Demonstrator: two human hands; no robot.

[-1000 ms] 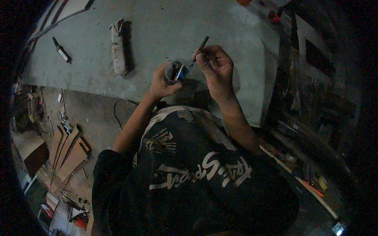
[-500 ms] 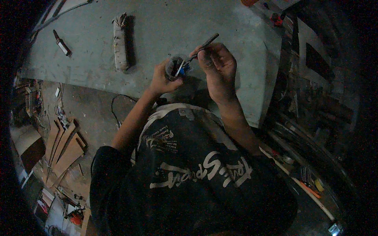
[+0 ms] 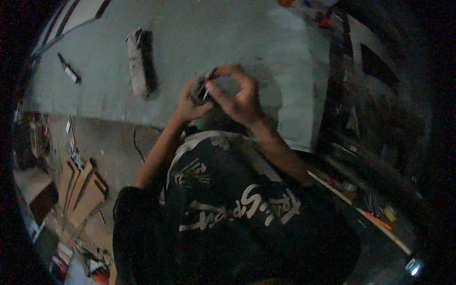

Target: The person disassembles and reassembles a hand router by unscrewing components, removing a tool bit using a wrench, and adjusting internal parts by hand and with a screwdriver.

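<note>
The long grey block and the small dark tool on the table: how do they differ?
The long grey block is pale, thick and the bigger of the two; the small dark tool is thin and dark with a light band. The block lies nearly upright in the picture and nearer the hands; the tool lies slanted, farther left. Both rest untouched on the grey table.

Hands (image 3: 223, 95) over table (image 3: 199, 33); power strip (image 3: 139, 61) to left.

Dim light falls on a grey table (image 3: 199, 33). Cardboard sheets (image 3: 83, 187) lie on the floor (image 3: 109, 142) beyond its left edge.
</note>
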